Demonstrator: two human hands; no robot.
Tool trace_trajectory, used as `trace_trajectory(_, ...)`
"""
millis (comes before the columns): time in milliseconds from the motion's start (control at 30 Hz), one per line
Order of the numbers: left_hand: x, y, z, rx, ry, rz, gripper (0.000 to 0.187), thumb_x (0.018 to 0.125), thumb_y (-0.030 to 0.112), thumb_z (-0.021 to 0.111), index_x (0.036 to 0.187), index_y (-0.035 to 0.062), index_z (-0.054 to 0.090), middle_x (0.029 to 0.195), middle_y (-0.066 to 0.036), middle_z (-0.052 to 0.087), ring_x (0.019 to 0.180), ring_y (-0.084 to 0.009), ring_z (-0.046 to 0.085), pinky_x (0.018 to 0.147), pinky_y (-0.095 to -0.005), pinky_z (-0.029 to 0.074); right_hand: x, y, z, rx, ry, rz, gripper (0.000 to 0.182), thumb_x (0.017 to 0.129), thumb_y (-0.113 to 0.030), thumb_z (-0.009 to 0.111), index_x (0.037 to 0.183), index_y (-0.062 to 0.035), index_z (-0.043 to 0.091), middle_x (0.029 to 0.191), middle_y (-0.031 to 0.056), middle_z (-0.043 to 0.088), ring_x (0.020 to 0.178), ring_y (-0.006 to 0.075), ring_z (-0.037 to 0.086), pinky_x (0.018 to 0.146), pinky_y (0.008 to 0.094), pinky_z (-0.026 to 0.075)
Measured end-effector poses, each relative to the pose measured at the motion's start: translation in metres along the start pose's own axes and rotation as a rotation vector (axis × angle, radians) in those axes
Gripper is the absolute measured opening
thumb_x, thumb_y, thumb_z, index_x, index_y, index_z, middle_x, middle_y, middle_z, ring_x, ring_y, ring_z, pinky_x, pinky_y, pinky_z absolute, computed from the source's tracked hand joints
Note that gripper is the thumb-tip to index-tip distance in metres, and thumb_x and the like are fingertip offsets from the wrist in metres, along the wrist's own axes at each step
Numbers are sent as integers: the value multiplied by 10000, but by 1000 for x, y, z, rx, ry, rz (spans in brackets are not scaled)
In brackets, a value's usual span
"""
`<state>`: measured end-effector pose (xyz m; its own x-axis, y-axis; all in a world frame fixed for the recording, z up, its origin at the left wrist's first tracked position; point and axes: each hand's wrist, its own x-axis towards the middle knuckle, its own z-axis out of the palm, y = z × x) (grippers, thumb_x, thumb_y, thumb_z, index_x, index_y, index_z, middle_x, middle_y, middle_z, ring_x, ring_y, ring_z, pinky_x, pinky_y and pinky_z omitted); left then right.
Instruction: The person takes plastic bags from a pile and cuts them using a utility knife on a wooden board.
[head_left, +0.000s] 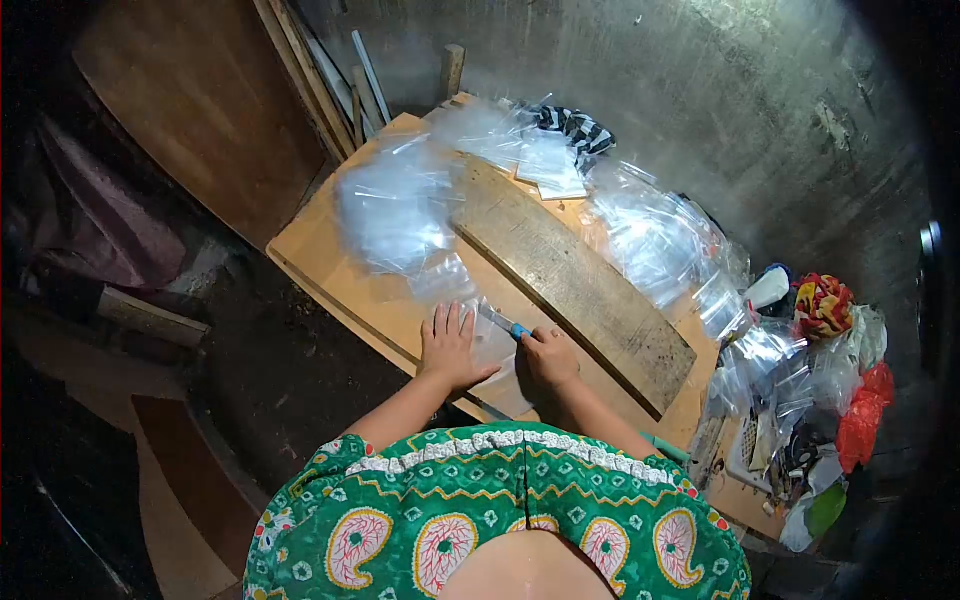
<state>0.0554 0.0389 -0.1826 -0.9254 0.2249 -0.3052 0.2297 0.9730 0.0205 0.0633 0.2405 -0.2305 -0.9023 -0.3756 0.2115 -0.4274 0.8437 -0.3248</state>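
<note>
My left hand (pixel 450 350) lies flat with its fingers spread, pressing on a clear plastic sheet (pixel 492 345) near the front edge of the table. My right hand (pixel 550 356) is closed round the blue handle of a utility knife (pixel 499 320). Its blade points up and left over the plastic, just right of my left fingertips. A long wooden plank (pixel 575 285) lies slantwise on the table beyond my right hand. Beyond my left hand sits a pile of clear plastic pieces (pixel 395 210), partly blurred.
The wooden table (pixel 330 262) stands against a grey wall (pixel 740 120). More clear plastic (pixel 650 235) is heaped behind the plank, near a black-and-white cloth (pixel 575 132). At the right are a red plastic bag (pixel 866 415) and a red-yellow cloth (pixel 823 306).
</note>
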Motion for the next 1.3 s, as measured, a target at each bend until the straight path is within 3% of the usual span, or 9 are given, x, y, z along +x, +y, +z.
trace_trajectory(400, -42, 8, 17, 18, 54, 162, 1070, 624, 729, 529, 1397, 57, 221, 1458, -204, 104, 1341, -391, 66, 1039, -545, 97, 73, -6, 9, 47, -13, 63, 122, 793, -153, 513, 864, -90, 590, 812, 99, 536, 768, 295, 559, 630, 393, 491)
trace_trajectory(467, -49, -3, 27, -83, 189, 230, 830, 693, 559, 587, 1343, 95, 359, 1421, -186, 241, 1311, -389, 190, 1005, -554, 192, 78, -8, 15, 44, 1, 84, 136, 793, -161, 519, 885, -95, 595, 809, 101, 539, 775, 295, 566, 637, 406, 495)
trace_trajectory(600, -39, -47, 31, -404, 337, 364, 302, 651, 134, 613, 951, 107, 600, 1109, -109, 562, 1047, -301, 506, 847, -501, 379, 70, 2, -17, 80, 167, 74, 141, 776, -149, 529, 896, -111, 594, 795, 94, 549, 752, 299, 564, 647, 409, 488)
trace_trajectory(700, 5, -90, -52, -212, 624, 345, 108, 689, 56, 533, 785, 66, 582, 883, -120, 603, 964, -330, 544, 852, -449, 392, 66, 44, -23, -24, 398, 74, 150, 704, -91, 542, 843, -129, 583, 773, 84, 534, 722, 284, 550, 594, 387, 453)
trace_trajectory(733, 24, -116, -65, -212, 713, 340, 193, 662, 59, 537, 848, 80, 584, 1020, -122, 603, 984, -309, 537, 865, -483, 353, 63, 54, -32, -33, 430, 111, 150, 692, -89, 551, 835, -125, 580, 763, 79, 535, 715, 281, 549, 600, 381, 455)
trace_trajectory(933, 134, -178, -156, -65, 702, 153, 258, 696, 83, 581, 952, 102, 600, 1098, -113, 581, 1038, -302, 513, 912, -489, 318, 28, 91, -24, -112, 460, 242, 146, 723, -95, 555, 850, -134, 617, 841, 56, 575, 817, 268, 559, 702, 380, 457)
trace_trajectory(1067, 186, -151, -159, 233, 694, -81, 447, 708, 185, 635, 1137, 108, 534, 1244, -130, 497, 1133, -286, 469, 991, -487, 266, 18, 82, -25, -1, 468, 351, 162, 743, -134, 595, 901, -152, 629, 905, 41, 579, 872, 253, 547, 754, 376, 442)
trace_trajectory(1167, 234, -86, -151, 58, 483, 108, 548, 717, 233, 634, 1219, 76, 479, 1278, -152, 467, 1166, -304, 451, 988, -470, 311, 15, 80, -27, -29, 450, 323, 170, 749, -146, 601, 917, -144, 627, 908, 38, 576, 863, 251, 538, 737, 378, 442)
trace_trajectory(1300, 279, 27, -110, -424, 274, 303, 429, 729, 277, 617, 1076, 26, 591, 1035, -200, 611, 975, -351, 577, 860, -398, 449, 14, 72, -33, -8, 466, 340, 193, 737, -135, 606, 929, -135, 620, 907, 45, 574, 870, 254, 539, 748, 380, 444)
